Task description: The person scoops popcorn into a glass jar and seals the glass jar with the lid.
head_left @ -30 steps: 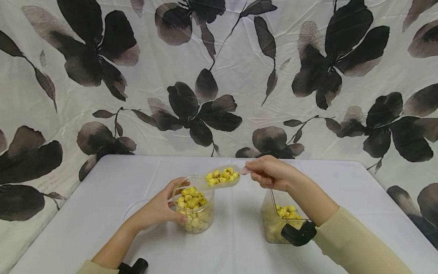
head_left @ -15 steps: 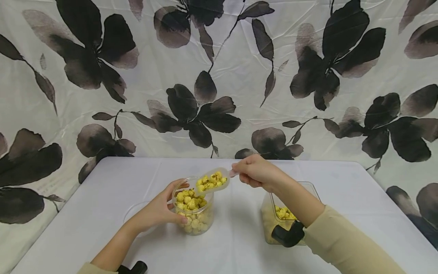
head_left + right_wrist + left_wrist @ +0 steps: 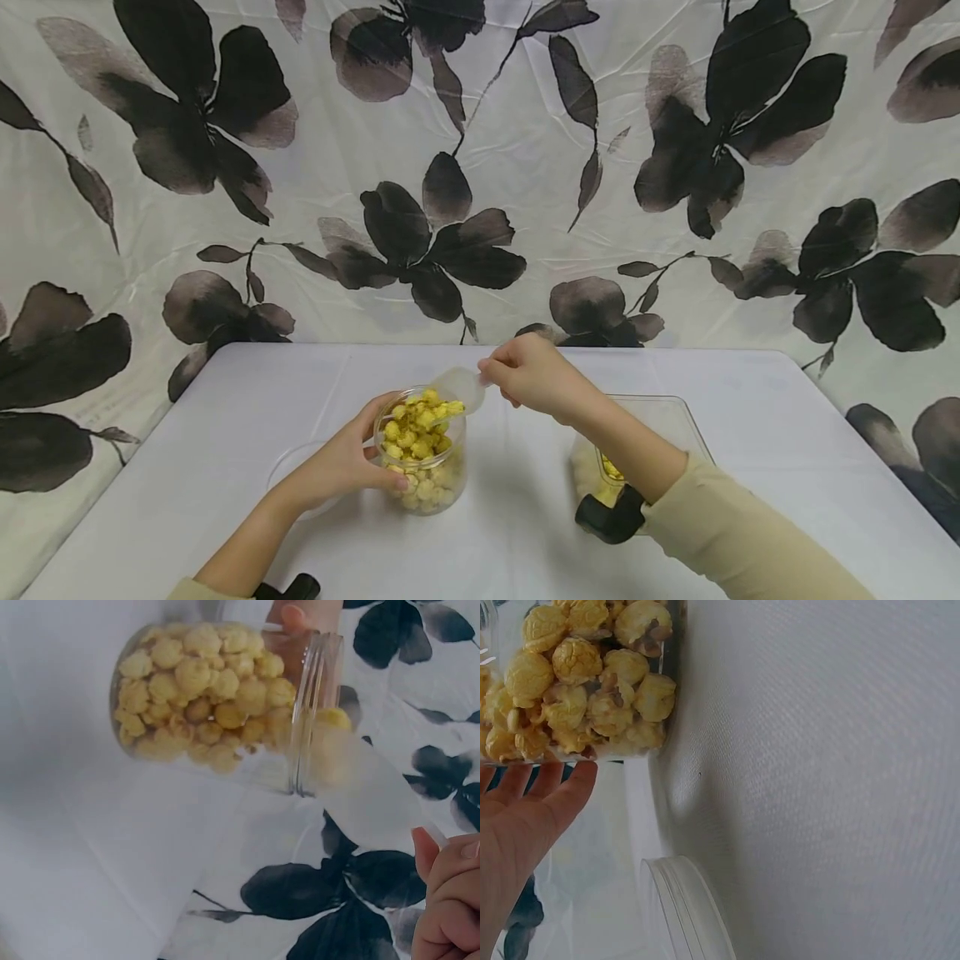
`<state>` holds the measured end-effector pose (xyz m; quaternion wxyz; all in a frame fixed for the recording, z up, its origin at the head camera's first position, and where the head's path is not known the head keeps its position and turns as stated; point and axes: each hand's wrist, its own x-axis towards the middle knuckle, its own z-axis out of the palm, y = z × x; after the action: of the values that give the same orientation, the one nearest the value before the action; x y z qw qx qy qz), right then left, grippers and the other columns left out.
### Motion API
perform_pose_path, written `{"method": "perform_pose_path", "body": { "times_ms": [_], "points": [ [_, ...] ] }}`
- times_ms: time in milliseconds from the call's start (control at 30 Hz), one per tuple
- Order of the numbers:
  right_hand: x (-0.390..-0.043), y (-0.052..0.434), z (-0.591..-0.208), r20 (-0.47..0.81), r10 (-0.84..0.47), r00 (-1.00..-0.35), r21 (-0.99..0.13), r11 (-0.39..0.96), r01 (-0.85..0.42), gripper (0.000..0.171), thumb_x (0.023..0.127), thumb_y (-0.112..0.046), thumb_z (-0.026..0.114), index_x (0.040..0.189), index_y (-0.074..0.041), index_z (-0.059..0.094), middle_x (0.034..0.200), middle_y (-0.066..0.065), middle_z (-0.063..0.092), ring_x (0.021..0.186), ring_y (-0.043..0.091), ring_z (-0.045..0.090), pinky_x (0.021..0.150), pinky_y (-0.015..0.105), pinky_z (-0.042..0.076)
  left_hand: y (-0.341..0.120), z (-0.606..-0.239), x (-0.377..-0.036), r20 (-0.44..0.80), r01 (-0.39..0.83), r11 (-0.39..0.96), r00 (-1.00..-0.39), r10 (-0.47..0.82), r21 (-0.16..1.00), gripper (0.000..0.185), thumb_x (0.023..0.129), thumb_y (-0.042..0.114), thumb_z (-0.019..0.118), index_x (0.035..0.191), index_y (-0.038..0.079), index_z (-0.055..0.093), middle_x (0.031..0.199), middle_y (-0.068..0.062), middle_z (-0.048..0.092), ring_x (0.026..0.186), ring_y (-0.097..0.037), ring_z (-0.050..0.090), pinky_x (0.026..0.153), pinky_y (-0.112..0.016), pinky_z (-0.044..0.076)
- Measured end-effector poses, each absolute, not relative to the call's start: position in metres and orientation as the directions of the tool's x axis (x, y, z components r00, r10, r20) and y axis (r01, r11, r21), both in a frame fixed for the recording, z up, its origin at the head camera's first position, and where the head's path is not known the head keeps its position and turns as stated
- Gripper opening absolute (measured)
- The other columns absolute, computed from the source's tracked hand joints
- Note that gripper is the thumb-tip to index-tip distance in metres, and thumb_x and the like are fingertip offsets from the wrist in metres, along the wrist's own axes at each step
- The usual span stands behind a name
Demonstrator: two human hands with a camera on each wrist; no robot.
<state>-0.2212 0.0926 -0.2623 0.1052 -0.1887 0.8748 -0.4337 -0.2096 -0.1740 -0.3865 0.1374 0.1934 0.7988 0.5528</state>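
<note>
Left hand: the left hand (image 3: pixel 345 465) wraps around the near-left side of the jar, thumb across the front wall and fingers curled behind it; in the left wrist view its fingertips (image 3: pixel 551 787) lie against the glass just under the popcorn.
Jar: the clear round jar (image 3: pixel 427 483) stands upright on the table, filled with yellow popcorn (image 3: pixel 417 427) heaped up to its mouth. It serves as the landmark for the lines below.
Right hand: the right hand (image 3: pixel 531 377) hovers just right of and above the jar, fingers curled and pinching the handle of a scoop.
Scoop: the translucent plastic scoop (image 3: pixel 459 390) tilts down toward the jar, its front lip over the jar's mouth and touching the heap; in the right wrist view the scoop (image 3: pixel 367 787) meets the jar's threaded rim, with a yellow piece showing at its lip.
Lid: a clear round lid (image 3: pixel 292 468) lies flat on the table just left of the jar, partly behind the left wrist; its rim (image 3: pixel 682 907) shows in the left wrist view.
Container: a clear square container (image 3: pixel 660 421) sits to the right of the jar, well apart from it, with some popcorn inside, partly hidden by the right forearm.
Table: the white table (image 3: pixel 225 433) bears the jar, lid and container.
Backdrop: a white cloth with dark flowers (image 3: pixel 450 242) hangs behind the jar, beyond the table's far edge.
</note>
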Motion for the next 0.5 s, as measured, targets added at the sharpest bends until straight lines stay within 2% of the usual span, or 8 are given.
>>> {"method": "perform_pose_path", "body": {
  "times_ms": [100,233,500],
  "points": [
    [-0.2189,0.0909,-0.26,0.026,-0.421,-0.907,-0.743,0.598,-0.299,0.022,0.094,-0.015,0.054,0.088,-0.002,0.071,0.046,0.0,0.042,0.041,0.011,0.031,0.041,0.023,0.024,-0.1743,-0.3863,-0.2101,-0.004,0.158,0.313,-0.887,0.462,0.937,0.1,0.067,0.018,0.084,0.146,0.016,0.021,0.15,-0.014,0.021,0.137,-0.04,0.015,0.102,-0.06,0.025],
    [-0.2171,0.0922,-0.2573,0.096,-0.446,-0.89,-0.673,0.63,-0.388,0.021,0.094,-0.014,0.054,0.087,-0.003,0.071,0.046,-0.001,0.043,0.043,0.011,0.04,0.044,0.024,0.032,-0.1739,-0.385,-0.2112,0.0,0.165,0.318,-0.887,0.461,0.934,0.1,0.067,0.019,0.084,0.146,0.017,0.021,0.149,-0.014,0.022,0.137,-0.04,0.015,0.102,-0.061,0.025],
    [-0.213,0.1005,-0.2576,0.234,-0.51,-0.828,-0.568,0.62,-0.542,0.019,0.092,-0.012,0.057,0.081,-0.005,0.07,0.047,-0.007,0.035,0.044,0.007,0.031,0.047,0.023,0.03,-0.1741,-0.3854,-0.2098,-0.009,0.155,0.313,-0.886,0.464,0.937,0.099,0.068,0.018,0.084,0.145,0.017,0.022,0.148,-0.012,0.027,0.137,-0.039,0.015,0.101,-0.063,0.022]
  ]
}}
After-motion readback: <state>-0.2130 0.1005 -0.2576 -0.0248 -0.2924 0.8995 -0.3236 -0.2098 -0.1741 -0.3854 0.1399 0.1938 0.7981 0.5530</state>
